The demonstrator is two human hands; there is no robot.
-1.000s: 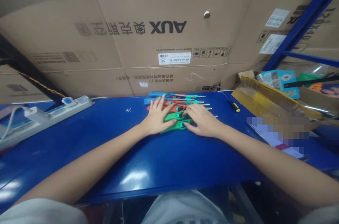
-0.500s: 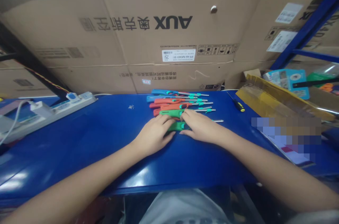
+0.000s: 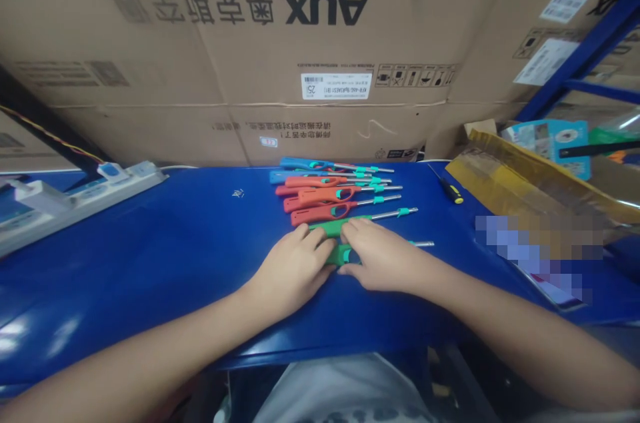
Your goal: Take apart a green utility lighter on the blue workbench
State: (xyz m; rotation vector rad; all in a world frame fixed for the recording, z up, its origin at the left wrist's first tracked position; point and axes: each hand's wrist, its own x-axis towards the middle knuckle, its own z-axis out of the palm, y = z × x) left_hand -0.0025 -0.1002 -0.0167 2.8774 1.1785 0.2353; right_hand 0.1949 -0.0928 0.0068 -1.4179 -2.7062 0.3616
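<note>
1. The left grip [image 3: 293, 271] and the right grip [image 3: 380, 255] are laid over two green utility lighters [image 3: 333, 230]; whether either grip is closed on them cannot be told.
2. The lighters are placed side by side on the blue desk [image 3: 150, 236], just below a row of red and blue lighters [image 3: 320, 195].
3. A black-and-yellow screwdriver [image 3: 451, 193] is set further right.

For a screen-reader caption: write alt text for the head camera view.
The left hand and right hand rest on two green utility lighters on a blue bench, beside red and blue lighters. AUX cardboard cartons stand behind.
</note>
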